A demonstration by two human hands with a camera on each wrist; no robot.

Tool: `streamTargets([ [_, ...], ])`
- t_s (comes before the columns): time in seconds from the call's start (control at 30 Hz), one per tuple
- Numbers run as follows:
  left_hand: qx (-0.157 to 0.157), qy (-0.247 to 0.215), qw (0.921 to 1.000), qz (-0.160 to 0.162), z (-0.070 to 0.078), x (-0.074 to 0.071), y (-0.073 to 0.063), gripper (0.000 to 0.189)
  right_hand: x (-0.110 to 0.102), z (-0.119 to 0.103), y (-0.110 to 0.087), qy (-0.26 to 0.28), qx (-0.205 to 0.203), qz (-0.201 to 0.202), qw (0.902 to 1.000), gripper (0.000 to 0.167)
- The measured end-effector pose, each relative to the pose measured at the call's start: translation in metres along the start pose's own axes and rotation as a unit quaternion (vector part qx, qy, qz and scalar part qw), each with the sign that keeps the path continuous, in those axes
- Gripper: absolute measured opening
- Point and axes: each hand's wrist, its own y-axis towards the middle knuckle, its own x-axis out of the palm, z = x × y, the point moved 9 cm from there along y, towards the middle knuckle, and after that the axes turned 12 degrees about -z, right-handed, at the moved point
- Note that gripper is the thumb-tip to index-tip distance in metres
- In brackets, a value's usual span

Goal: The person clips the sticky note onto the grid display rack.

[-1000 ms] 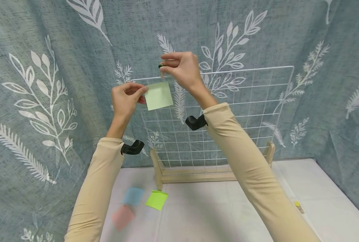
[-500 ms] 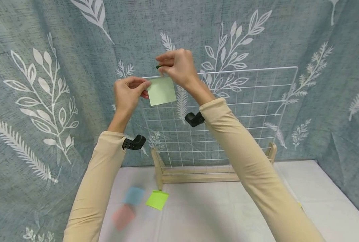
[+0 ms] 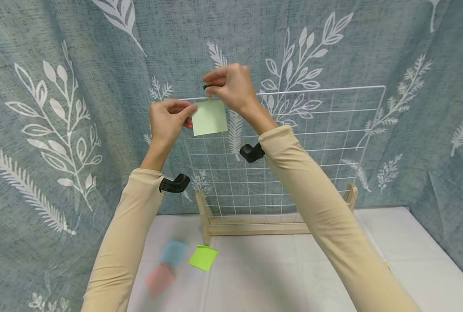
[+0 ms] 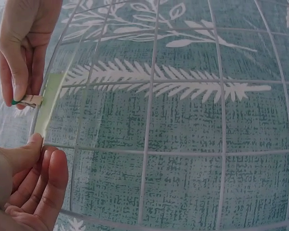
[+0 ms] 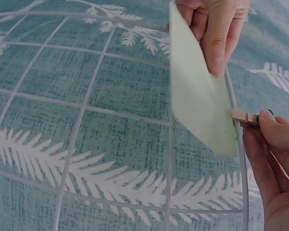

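Note:
A pale green sticky note (image 3: 209, 118) hangs against the top rail of a white wire grid (image 3: 286, 141). My left hand (image 3: 168, 121) pinches the note's left edge between thumb and fingers. At the note's top edge, my right hand (image 3: 233, 86) pinches a small wooden clothespin (image 5: 244, 117) with a green piece on its end. In the right wrist view the clothespin's tip meets the note's edge right at the rail. The left wrist view shows the clothespin (image 4: 30, 100) from the other side, again at the rail.
The grid stands on a wooden base (image 3: 258, 229) on a white-covered table (image 3: 262, 273). Blue (image 3: 173, 252), pink (image 3: 159, 280) and bright green (image 3: 203, 257) notes lie at its left front. A leaf-patterned curtain (image 3: 59, 130) hangs behind.
Both hands have moved slightly up, bringing the note higher against the top rail. The right hand has kept its pinch on the clothespin, and the left still holds the note.

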Motion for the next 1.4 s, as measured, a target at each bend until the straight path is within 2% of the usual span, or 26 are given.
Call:
streamTargets([
  [0.27, 0.004, -0.029, 0.9992, 0.026, 0.001, -0.003, 0.001, 0.022, 0.003, 0.001, 0.004, -0.001, 0.004, -0.007, 1.0, 0.019],
  [0.87, 0.026, -0.031, 0.998, 0.048, 0.003, -0.002, -0.005, 0.021, 0.009, 0.001, 0.002, -0.011, 0.007, -0.025, 0.9996, 0.021],
  [1.1, 0.011, -0.054, 0.9971, 0.051, 0.002, -0.002, -0.008, 0.022, 0.009, 0.001, -0.001, -0.003, -0.003, -0.015, 0.9999, 0.025],
  [1.3, -0.029, -0.128, 0.9901, 0.05, -0.009, 0.0, -0.012, 0.019, 0.007, 0.003, -0.006, 0.025, -0.012, 0.0, 0.9996, 0.027],
  [1.4, -0.039, -0.145, 0.9876, 0.044, -0.013, 0.001, -0.014, 0.019, 0.005, 0.004, -0.008, 0.035, -0.02, 0.009, 0.9991, 0.026],
])
